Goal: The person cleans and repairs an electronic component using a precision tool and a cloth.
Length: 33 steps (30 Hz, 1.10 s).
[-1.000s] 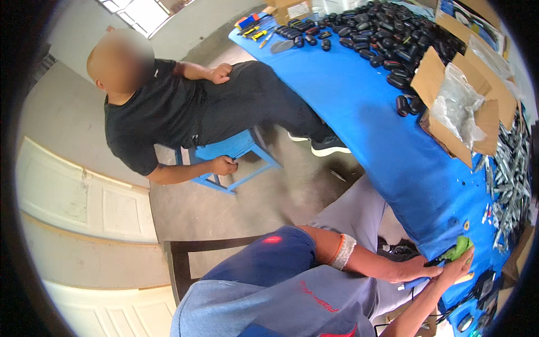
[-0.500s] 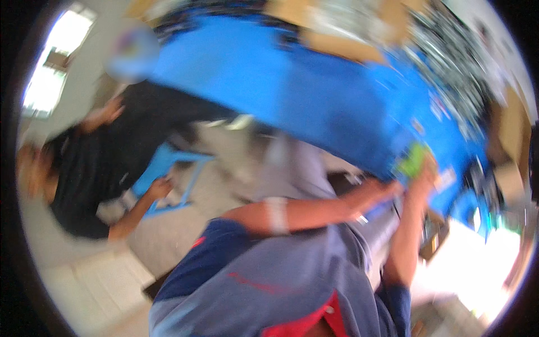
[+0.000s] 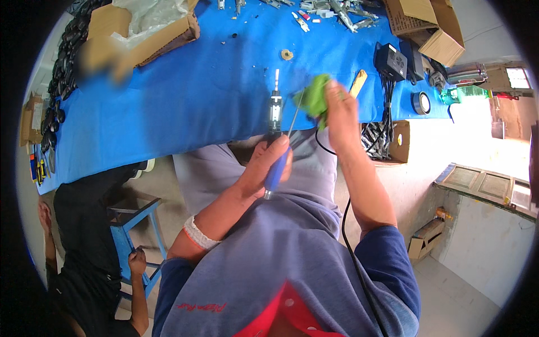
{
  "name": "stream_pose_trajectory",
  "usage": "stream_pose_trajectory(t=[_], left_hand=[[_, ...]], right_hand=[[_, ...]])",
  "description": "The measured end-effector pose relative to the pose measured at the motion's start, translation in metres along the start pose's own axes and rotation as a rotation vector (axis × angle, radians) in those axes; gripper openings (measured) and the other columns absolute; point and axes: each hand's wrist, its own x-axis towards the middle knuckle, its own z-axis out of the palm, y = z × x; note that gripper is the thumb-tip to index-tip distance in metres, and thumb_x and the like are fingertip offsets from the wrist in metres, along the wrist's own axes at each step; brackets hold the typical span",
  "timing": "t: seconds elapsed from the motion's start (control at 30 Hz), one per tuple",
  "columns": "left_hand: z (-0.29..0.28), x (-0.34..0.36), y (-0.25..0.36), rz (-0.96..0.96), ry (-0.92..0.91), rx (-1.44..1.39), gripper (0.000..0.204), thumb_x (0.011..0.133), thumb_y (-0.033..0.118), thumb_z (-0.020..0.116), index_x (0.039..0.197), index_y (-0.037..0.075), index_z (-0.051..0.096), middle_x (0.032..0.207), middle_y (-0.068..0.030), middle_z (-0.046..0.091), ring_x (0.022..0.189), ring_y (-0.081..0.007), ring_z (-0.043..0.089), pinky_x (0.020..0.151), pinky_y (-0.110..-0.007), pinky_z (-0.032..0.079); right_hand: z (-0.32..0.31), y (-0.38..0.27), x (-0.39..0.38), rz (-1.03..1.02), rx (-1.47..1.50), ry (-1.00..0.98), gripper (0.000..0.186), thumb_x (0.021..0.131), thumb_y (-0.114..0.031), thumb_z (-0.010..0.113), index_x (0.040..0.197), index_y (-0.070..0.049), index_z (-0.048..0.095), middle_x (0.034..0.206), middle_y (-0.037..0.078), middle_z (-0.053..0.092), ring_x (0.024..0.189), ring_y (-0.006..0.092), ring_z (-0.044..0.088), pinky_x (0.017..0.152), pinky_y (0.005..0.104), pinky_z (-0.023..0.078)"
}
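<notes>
My left hand (image 3: 268, 163) is closed around a blue handle (image 3: 276, 173) with a silver end and a thin metal shaft that slants up toward the cloth; whether it is a screwdriver I cannot tell. The same hand also holds a slim black and silver part (image 3: 275, 109), pointing away from me over the table edge. Closed on a bunched green cloth (image 3: 314, 98), my right hand (image 3: 341, 112) is slightly blurred just right of the shaft. Whether the cloth touches the shaft's tip is unclear.
Blue-covered table (image 3: 224, 90); a small round tan piece (image 3: 287, 54) lies beyond my hands. Cardboard boxes (image 3: 168, 42) and metal parts (image 3: 342, 14) stand farther back. At right are a black adapter (image 3: 392, 60) with cables and a tape roll (image 3: 421, 103). Another person (image 3: 84, 241) sits left.
The view has swung to the right and turned sharp. My hands, earlier close together at the right table edge, now appear in the middle, slightly apart, with the cloth still in the right.
</notes>
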Motion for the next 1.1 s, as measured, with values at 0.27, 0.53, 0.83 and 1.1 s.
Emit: stream_pose_trajectory(t=[0.27, 0.53, 0.83, 1.1], left_hand=[[0.001, 0.0, 0.002, -0.005, 0.039, 0.218, 0.041, 0.09, 0.05, 0.054, 0.078, 0.011, 0.06, 0.066, 0.0017, 0.054, 0.052, -0.0064, 0.047, 0.046, -0.024, 0.037], [0.008, -0.01, -0.002, 0.197, -0.055, 0.146, 0.034, 0.083, 0.046, 0.065, 0.073, 0.014, 0.056, 0.065, 0.0058, 0.047, 0.056, -0.0041, 0.042, 0.05, -0.022, 0.031], [0.003, -0.003, -0.003, 0.171, -0.133, 0.168, 0.033, 0.087, 0.044, 0.061, 0.075, 0.014, 0.053, 0.063, 0.004, 0.045, 0.054, -0.0058, 0.042, 0.048, -0.024, 0.033], [0.018, 0.001, -0.01, 0.271, -0.012, 0.053, 0.032, 0.088, 0.045, 0.059, 0.08, 0.014, 0.056, 0.069, 0.006, 0.045, 0.061, -0.0054, 0.041, 0.055, -0.023, 0.034]], right_hand=[[-0.004, 0.043, -0.016, -0.165, -0.748, -0.016, 0.038, 0.088, -0.006, 0.045, 0.125, -0.005, 0.053, 0.128, 0.017, 0.047, 0.117, 0.0266, 0.045, 0.098, 0.0351, 0.038], [0.032, 0.02, -0.026, -0.147, 0.029, 0.004, 0.03, 0.094, -0.028, 0.053, 0.099, 0.0, 0.061, 0.084, 0.003, 0.062, 0.072, 0.0109, 0.056, 0.062, 0.0243, 0.045], [0.011, 0.0, 0.005, -0.021, 0.119, 0.206, 0.042, 0.092, -0.043, 0.052, 0.11, -0.006, 0.06, 0.086, 0.001, 0.06, 0.07, 0.0083, 0.054, 0.055, 0.0232, 0.037], [0.024, 0.02, -0.018, -0.004, 0.061, 0.056, 0.032, 0.093, -0.036, 0.055, 0.103, -0.006, 0.057, 0.074, 0.0, 0.054, 0.06, 0.0073, 0.049, 0.049, 0.0207, 0.037]])
